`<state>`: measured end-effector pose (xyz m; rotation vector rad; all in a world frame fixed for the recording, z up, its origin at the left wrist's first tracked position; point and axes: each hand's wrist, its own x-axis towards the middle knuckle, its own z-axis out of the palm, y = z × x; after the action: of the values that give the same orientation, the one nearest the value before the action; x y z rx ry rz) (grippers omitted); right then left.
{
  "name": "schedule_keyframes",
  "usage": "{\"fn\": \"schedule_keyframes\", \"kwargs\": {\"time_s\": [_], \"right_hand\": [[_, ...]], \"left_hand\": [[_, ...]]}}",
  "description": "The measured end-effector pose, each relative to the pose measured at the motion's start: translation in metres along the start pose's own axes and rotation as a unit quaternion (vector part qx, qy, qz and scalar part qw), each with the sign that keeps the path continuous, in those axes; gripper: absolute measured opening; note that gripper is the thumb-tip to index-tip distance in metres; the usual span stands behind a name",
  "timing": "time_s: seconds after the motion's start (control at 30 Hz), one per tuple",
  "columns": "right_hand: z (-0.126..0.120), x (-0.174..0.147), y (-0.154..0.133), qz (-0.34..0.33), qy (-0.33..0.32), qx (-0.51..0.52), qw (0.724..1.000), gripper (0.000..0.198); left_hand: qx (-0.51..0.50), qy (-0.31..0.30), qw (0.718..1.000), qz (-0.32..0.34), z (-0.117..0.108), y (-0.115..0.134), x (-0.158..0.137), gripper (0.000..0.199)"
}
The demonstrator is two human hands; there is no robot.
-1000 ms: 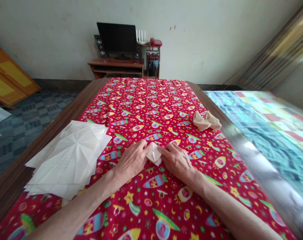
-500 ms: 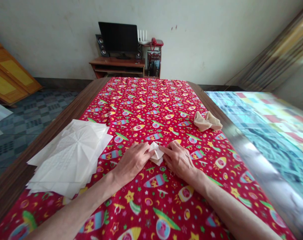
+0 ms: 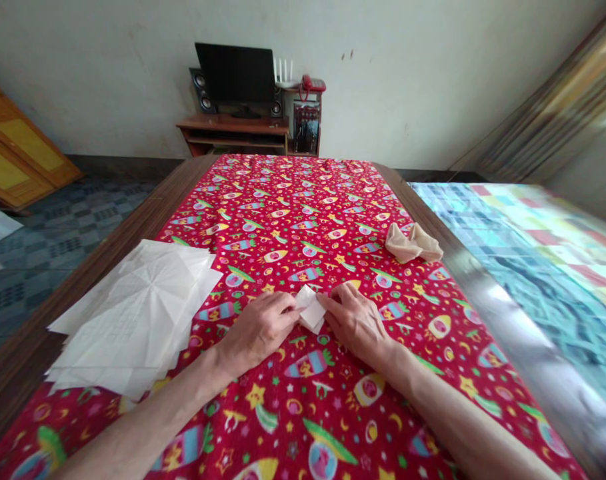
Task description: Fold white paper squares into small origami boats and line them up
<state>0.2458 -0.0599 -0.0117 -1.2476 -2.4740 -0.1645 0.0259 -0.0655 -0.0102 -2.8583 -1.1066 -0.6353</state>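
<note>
Folded white paper (image 3: pixel 312 311), one piece, small and squarish, lying at a slant on the red patterned cloth (image 3: pixel 303 220), between the two hands and near the middle of the cloth's width. Left hand (image 3: pixel 263 325): fingers curled, thumb and forefinger drawn together in a narrow pinch on the paper's left side. Right hand (image 3: pixel 357 321): fingers bent and close together, tips touching the paper's right side; whether the thumb grips from beneath cannot be told, the hand covering it. Both wrists low over the cloth, forearms reaching in from the near corners of the view. Stack of creased white sheets (image 3: pixel 137 313), loosely squared, to the left, well apart from the left hand, overlapping the brown table edge (image 3: pixel 107 230) on that side. Pair of cream folded pieces (image 3: pixel 404 245), side by side, ahead and to the right of the right hand, near the cloth's right border. Cloth surface running forward from the knuckles, between stack and cream pieces, to the table's far end; beyond it, a desk (image 3: pixel 233 125) bearing a black monitor (image 3: pixel 237 77).
</note>
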Motion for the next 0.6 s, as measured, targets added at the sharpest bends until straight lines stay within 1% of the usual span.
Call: {"fn": "schedule_keyframes", "kwargs": {"time_s": [0.1,0.17,0.2,0.27,0.4,0.6], "right_hand": [[-0.003,-0.002,0.004,-0.086,0.018,-0.005,0.996,0.025],[-0.004,-0.004,0.008,-0.138,0.015,0.015,0.990,0.025],[-0.004,-0.004,0.009,-0.151,0.011,0.027,0.988,0.024],[-0.004,-0.005,0.011,-0.160,0.003,0.047,0.986,0.024],[-0.002,-0.003,0.013,-0.157,-0.009,0.071,0.985,0.023],[-0.003,-0.003,0.012,-0.152,-0.020,0.094,0.984,0.022]], "left_hand": [[-0.021,-0.004,0.999,-0.035,0.001,0.001,-0.001,0.018],[-0.026,-0.024,0.999,-0.040,0.001,0.002,0.000,0.020],[-0.027,-0.034,0.998,-0.039,0.000,0.003,0.000,0.020],[-0.027,-0.048,0.998,-0.039,-0.001,0.004,0.000,0.020],[-0.021,-0.055,0.996,-0.072,-0.001,0.005,-0.004,0.020],[0.064,-0.068,0.993,-0.078,-0.001,0.009,-0.010,0.023]]}}
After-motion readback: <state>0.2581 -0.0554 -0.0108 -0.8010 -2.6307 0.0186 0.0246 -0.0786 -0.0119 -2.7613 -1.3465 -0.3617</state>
